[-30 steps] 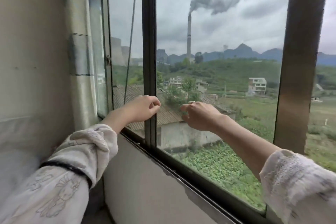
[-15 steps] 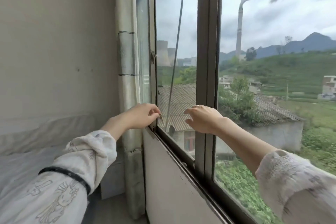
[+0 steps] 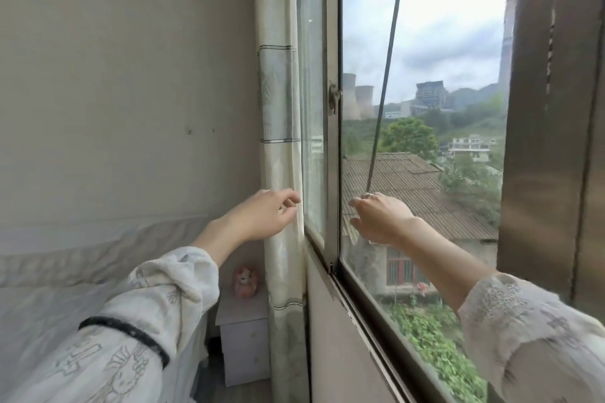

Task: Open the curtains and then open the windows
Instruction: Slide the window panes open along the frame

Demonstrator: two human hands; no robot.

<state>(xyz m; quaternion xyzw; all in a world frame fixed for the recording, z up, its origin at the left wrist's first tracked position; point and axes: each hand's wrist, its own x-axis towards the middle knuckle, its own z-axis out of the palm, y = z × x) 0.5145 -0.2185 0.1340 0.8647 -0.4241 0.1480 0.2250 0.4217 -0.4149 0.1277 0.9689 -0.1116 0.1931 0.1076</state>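
Both of our hands are up at the window, apart and loosely curled, gripping nothing: the left hand [image 3: 262, 217] touches the curtain [image 3: 278, 127], which hangs bunched at the far left edge of the glass, and the right hand [image 3: 379, 217] is just right of the sash frame [image 3: 332, 154]. We think the curtain step is done and the window step is on. Next we should probably turn the latch [image 3: 334, 100], then slide the sash.
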